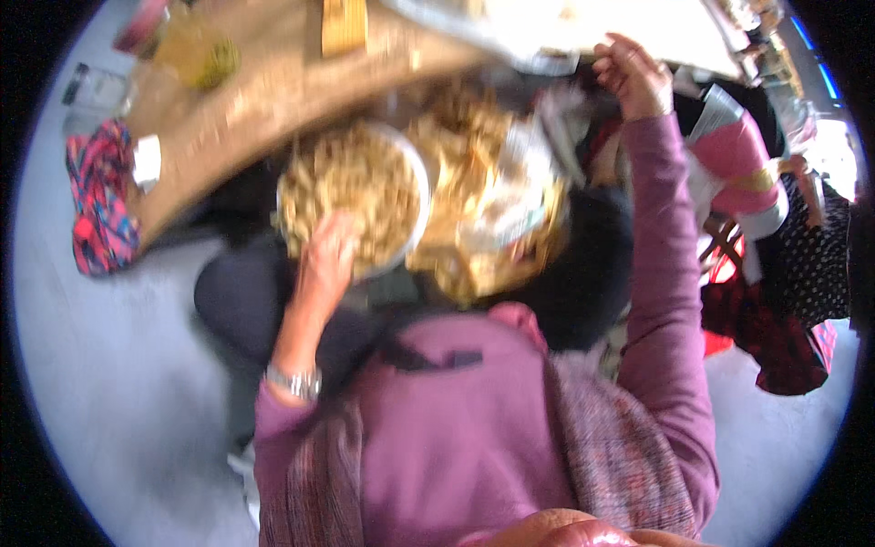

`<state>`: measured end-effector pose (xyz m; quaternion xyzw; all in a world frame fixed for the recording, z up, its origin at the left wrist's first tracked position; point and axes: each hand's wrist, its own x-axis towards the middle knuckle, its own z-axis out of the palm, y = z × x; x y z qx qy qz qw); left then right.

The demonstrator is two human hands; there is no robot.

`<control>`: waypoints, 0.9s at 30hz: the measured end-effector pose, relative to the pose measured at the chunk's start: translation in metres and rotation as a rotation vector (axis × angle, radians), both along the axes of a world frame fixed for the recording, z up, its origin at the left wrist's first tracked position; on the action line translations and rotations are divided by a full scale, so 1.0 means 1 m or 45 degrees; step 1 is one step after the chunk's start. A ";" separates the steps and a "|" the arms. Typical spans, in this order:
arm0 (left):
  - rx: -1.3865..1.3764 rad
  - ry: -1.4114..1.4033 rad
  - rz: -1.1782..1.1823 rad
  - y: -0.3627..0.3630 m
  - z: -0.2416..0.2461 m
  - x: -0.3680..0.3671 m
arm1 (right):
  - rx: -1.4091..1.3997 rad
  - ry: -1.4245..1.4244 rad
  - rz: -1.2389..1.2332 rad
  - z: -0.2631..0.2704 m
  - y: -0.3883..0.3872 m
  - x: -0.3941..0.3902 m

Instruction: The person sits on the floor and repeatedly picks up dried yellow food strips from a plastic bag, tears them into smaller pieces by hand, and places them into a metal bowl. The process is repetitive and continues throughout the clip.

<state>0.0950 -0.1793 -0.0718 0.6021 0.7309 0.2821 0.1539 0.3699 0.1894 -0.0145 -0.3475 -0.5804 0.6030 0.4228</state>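
Note:
A round white-rimmed tub [422, 198] full of small tan pieces [355, 171] stands at my knees. My left hand [331, 246] lies over the tub's near-left side, fingertips on the pieces; blur hides whether it grips any. To the tub's right is a heap of larger, yellowish-brown scraps [472, 157], partly covered by a clear plastic bag [509, 198]. My right hand [636, 75] is raised at the upper right, near the edge of a brightly lit white surface [615, 27]. Its fingers are partly curled, and blur hides whether anything is between them.
A wooden table [273, 96] curves across the front, with a yellow wooden block [344, 27] on it. Patterned cloth [102, 198] hangs at its left end. On the right, another person in a dotted garment [806, 253] is close by, beside a pink-and-white bundle [742, 171].

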 end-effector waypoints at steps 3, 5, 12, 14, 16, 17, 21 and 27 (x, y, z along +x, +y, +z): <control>-0.105 -0.070 0.000 0.004 0.003 0.003 | -0.280 0.077 0.096 -0.075 -0.003 0.077; -0.025 -0.053 0.069 -0.005 -0.012 -0.002 | -0.457 0.041 -0.044 -0.105 -0.039 0.090; 0.081 -0.126 0.229 -0.034 -0.034 -0.008 | -0.748 0.138 0.104 -0.185 -0.093 0.130; 0.061 -0.117 0.208 -0.038 -0.036 -0.004 | -0.730 0.081 0.068 -0.195 -0.096 0.133; 0.149 0.035 0.098 -0.037 -0.041 0.001 | -0.727 0.009 -0.024 -0.201 -0.097 0.135; 0.194 0.111 0.041 -0.037 -0.043 0.004 | -0.745 0.024 -0.023 -0.209 -0.098 0.135; 0.179 0.453 -0.098 -0.035 -0.052 0.014 | -0.749 0.001 -0.180 -0.215 -0.107 0.144; -0.076 0.425 -0.071 -0.041 -0.066 0.024 | -0.728 0.028 -0.483 -0.212 -0.110 0.150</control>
